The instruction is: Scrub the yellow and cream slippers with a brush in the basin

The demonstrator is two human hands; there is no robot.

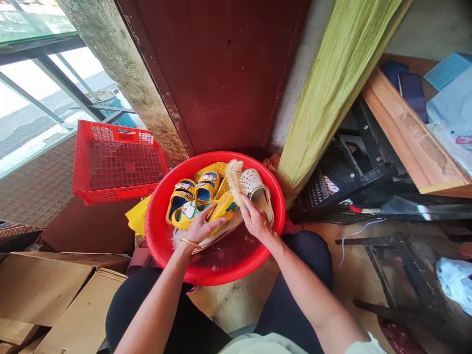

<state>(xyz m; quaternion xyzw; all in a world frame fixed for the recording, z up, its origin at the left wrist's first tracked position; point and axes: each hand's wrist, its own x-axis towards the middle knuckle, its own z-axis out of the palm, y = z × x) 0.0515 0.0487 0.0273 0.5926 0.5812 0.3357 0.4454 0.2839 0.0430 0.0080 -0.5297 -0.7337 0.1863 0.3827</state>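
A red basin (pixel 155 206) holding water and several shoes sits between my knees. My right hand (pixel 254 219) grips the end of a pale scrub brush (pixel 235 179), its bristles at the right side near a cream clog (pixel 252 182). My left hand (pixel 202 227), with a gold bangle at the wrist, holds a yellow sandal (pixel 224 204); the fingertips are partly hidden by it. Beside that hand lie yellow sandals (pixel 208 184) with cartoon straps and dark blue insoles. Other footwear is partly covered beneath them.
A red plastic crate (pixel 120 167) stands left of the basin, and cardboard boxes (pixel 47 280) lie at lower left. Behind is a dark red door (pixel 221 73). A yellow-green curtain (pixel 332 88) hangs at right, near a wooden drawer (pixel 416 132) and a dark wooden stool (pixel 409 265).
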